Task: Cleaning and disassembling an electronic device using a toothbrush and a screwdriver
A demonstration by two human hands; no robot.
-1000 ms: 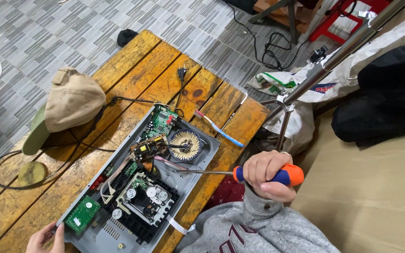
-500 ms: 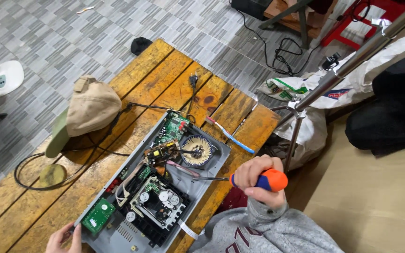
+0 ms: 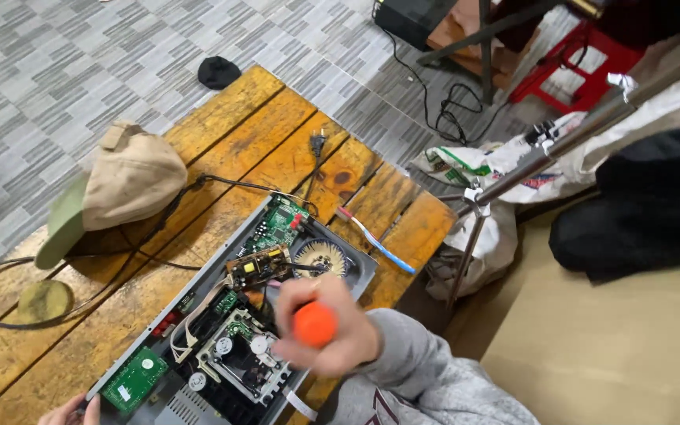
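Observation:
An opened grey electronics chassis (image 3: 360,267) lies on a wooden table (image 3: 238,142), showing green circuit boards (image 3: 279,224), a round toroidal coil (image 3: 320,257) and a disc drive mechanism (image 3: 238,358). My right hand (image 3: 332,327) hovers over the middle of the chassis, gripping a screwdriver with an orange handle end (image 3: 314,323) facing the camera; its shaft is hidden. My left hand (image 3: 72,412) rests at the chassis's near left corner, only the fingers showing.
A tan cap with a green brim (image 3: 112,193) lies on the table's left side, over a black cable (image 3: 9,267). A blue-and-white pen-like tool (image 3: 375,240) lies by the right edge. A metal tripod (image 3: 505,177), bags and a red stool (image 3: 576,67) stand beyond.
My right hand has swung the screwdriver from lying sideways at the chassis's right edge to pointing down over its middle. The camera view has shifted closer.

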